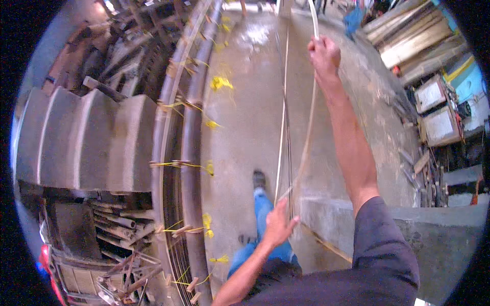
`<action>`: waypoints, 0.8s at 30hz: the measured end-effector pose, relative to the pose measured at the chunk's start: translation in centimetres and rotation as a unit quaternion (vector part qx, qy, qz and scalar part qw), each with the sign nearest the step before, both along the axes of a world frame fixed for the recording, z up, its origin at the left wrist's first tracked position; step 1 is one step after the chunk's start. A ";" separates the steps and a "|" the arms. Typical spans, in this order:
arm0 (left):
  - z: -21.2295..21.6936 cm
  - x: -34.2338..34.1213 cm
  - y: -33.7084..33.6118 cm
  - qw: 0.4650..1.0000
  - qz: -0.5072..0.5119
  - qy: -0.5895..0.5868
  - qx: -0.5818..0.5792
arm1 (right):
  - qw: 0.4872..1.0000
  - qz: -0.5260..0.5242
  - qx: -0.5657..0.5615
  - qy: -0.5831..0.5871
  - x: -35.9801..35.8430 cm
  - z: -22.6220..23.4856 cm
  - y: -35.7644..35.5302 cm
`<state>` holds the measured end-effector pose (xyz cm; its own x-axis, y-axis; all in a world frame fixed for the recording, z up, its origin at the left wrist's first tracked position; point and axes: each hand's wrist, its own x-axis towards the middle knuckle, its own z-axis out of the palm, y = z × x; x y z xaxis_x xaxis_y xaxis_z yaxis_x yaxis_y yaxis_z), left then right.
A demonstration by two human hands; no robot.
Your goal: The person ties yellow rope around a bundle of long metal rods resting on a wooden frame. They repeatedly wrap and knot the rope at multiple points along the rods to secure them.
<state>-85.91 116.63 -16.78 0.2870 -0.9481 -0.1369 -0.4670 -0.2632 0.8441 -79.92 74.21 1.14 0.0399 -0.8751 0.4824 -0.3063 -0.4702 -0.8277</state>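
My right hand (325,53), stretched far forward, is closed in a fist around a long, thin pale strip (312,109). The strip curves up past the fist and bends down toward my waist. My left hand (280,224) is close to my body, at the lower end of a pair of long thin strips (284,112), one pale and one darker. Its thumb stands apart from the fingers, with the strips passing between or just beside them. Blur hides whether it touches them.
To my left, long pipes (191,143) run lengthwise, fastened with yellow ties (221,83) and small wood pieces. Concrete steps (92,137) lie beyond them. Stacked boards (416,41) and a white-panelled cabinet (436,112) stand at right. A low concrete ledge (332,204) crosses near my right side.
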 end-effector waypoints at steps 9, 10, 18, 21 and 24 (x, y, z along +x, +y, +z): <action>6.0 2.8 10.0 0.951 0.253 0.124 -0.127 | 0.993 -0.085 -0.027 0.075 14.4 6.8 3.7; 7.2 4.3 13.3 0.948 0.270 0.137 -0.097 | 0.987 0.101 0.120 0.044 16.9 5.4 9.6; 7.0 4.3 27.0 0.923 0.337 0.179 0.053 | 0.992 0.002 0.096 -0.081 20.0 -9.9 22.8; 12.9 4.5 27.3 0.896 0.372 0.235 0.058 | 0.983 -0.001 0.183 -0.030 19.7 -9.1 22.4; 13.4 5.6 29.5 0.933 0.359 -0.018 -0.013 | 0.981 0.002 0.195 -0.014 22.3 -7.4 25.3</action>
<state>-80.29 146.11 -3.42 0.8536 -0.5123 -0.0944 -0.2067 -0.4994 0.8414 -57.60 99.46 -6.30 0.0361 -0.9931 0.1120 -0.2801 -0.1176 -0.9528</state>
